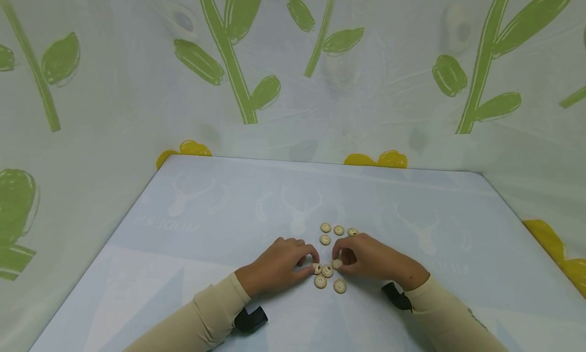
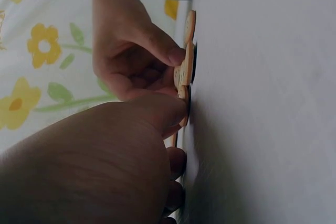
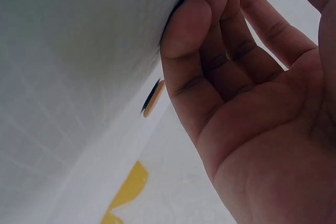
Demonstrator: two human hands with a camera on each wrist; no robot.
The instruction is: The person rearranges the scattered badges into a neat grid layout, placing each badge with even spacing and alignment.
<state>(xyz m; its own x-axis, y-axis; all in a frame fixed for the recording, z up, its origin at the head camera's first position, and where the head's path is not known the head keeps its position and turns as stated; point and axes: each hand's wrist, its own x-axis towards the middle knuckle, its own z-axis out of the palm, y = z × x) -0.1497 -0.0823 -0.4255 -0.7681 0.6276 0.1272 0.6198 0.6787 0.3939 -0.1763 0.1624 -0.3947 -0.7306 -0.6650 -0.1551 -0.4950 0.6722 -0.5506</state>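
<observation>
room across far tabletop (image 1: pixel 247 176), left hand (image 1: pixel 280 263) and right hand (image 1: pixel 372 258) blocking sides, 5 near buttons (image 1: pixel 327 271) between

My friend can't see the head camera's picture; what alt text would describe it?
A person's left hand and right hand, facing each other, each pinch a small beige disc at a pale table; other discs lie close by. Behind is a white sheet printed with green stems and yellow flowers.

Round pieces (image 1: pixel 325 227): pale tan, dark marks
Desk (image 1: pixel 183 250): pale blue, white stag-head print
Backdrop (image 1: pixel 133 87): whitish, green leaves, yellow flowers
Sleeves (image 1: pixel 203 309): beige
</observation>
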